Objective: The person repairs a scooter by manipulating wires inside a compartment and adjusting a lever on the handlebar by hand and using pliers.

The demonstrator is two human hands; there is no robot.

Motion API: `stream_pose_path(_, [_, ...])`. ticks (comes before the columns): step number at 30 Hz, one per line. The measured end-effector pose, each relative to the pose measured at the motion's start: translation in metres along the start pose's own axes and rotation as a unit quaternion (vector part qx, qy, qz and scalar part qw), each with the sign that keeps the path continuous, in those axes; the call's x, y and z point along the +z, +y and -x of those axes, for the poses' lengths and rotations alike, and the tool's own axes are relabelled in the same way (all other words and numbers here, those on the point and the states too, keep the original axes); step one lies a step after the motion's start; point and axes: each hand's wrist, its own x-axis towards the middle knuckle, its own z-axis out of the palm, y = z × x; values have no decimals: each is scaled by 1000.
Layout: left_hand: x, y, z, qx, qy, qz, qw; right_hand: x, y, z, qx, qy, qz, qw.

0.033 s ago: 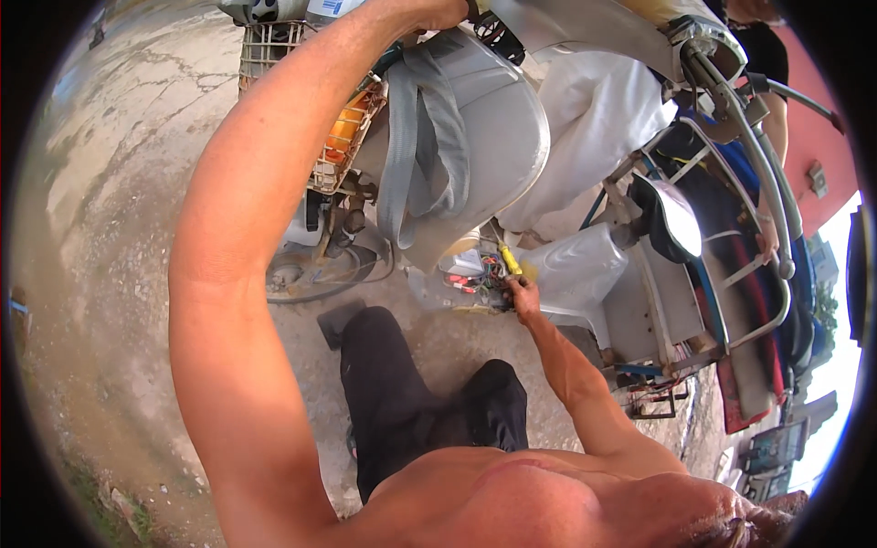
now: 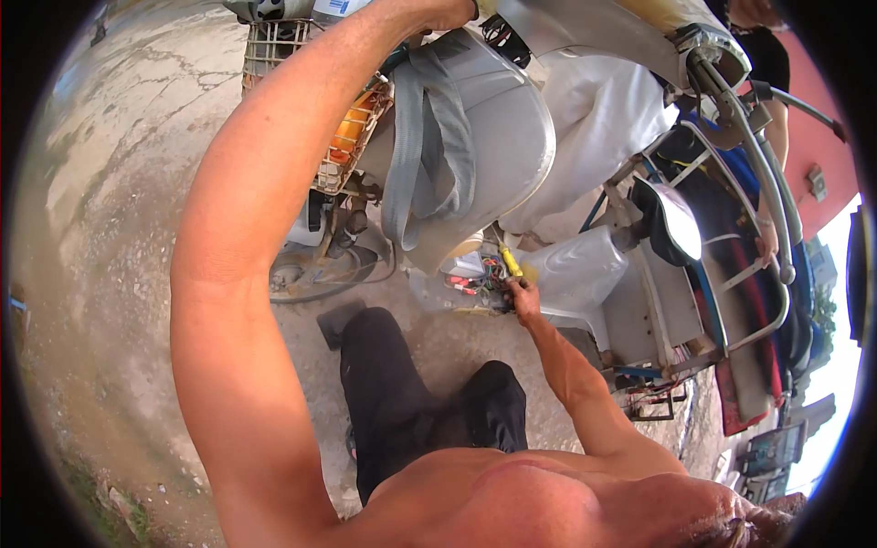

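One high, one low: my left hand (image 2: pixel 452 13) is at the top of the grey panel (image 2: pixel 507 119), perhaps for balance, its fingers too hidden to tell their state. My right hand (image 2: pixel 523 299) is at the butt of the yellow screwdriver (image 2: pixel 511 262), handle toward me, presumably for easy reach; whether those fingers grip it, I cannot tell. Beside it, the open housing (image 2: pixel 437 290) holds tangled wires (image 2: pixel 493 271) and red connectors (image 2: pixel 463 286); the wire basket (image 2: pixel 274 41) holds something orange (image 2: pixel 350 132).

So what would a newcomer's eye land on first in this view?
Probably the bare left arm, looming large on the left and reaching up to the top edge. Next, near the middle, the bright yellow-handled screwdriver just beyond the right hand, beside a tangle of exposed wires. Above those, a grey webbing strap hangs against a curved grey panel.
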Motion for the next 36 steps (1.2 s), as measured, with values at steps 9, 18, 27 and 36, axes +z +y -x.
stream_pose_path(9, [6, -14, -59, 326, 82, -138, 932, 5, 3, -7, -1, 5, -22, 1000])
stream_pose_path(18, [0, 3, -29, 60, -65, -28, 996, 2, 10, -7, -26, 11, 7, 1000])
stream_pose_path(27, [3, -2, -25, 7, -87, 21, 996, 7, -6, 6, -27, 15, 12, 999])
stream_pose_path(36, [4, -1, 3, 0, 3, -15, 1000, -2, 0, 2, -42, 15, 19, 999])
